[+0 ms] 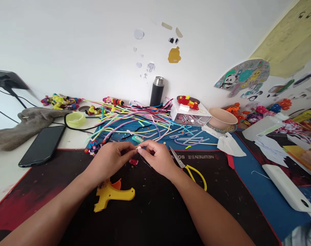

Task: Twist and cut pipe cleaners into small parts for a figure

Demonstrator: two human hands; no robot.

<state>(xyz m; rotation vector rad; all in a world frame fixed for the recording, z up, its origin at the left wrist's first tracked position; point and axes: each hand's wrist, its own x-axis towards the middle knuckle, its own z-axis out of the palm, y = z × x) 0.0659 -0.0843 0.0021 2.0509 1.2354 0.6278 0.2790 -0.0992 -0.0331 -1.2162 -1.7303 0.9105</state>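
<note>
My left hand (111,155) and my right hand (158,158) meet over the black mat (150,212), fingers pinched together. Between their fingertips is a small pale piece (138,148), too small to name. Just below the fingers lies a small red fuzzy piece (133,161). A yellow hot glue gun (114,194) with an orange trigger rests on the mat below my left hand. Scissors (193,171) with yellow handles lie beside my right wrist, blades pointing away. A colourful pipe-cleaner figure (94,147) is left of my left hand.
Loose pipe cleaners (135,118) spread behind my hands, near a black thermos (157,91) and a white box (191,114). A phone (42,145) and tape roll (75,119) are left. A pink bowl (222,118), white device (288,188) and another person's hand (310,159) are right.
</note>
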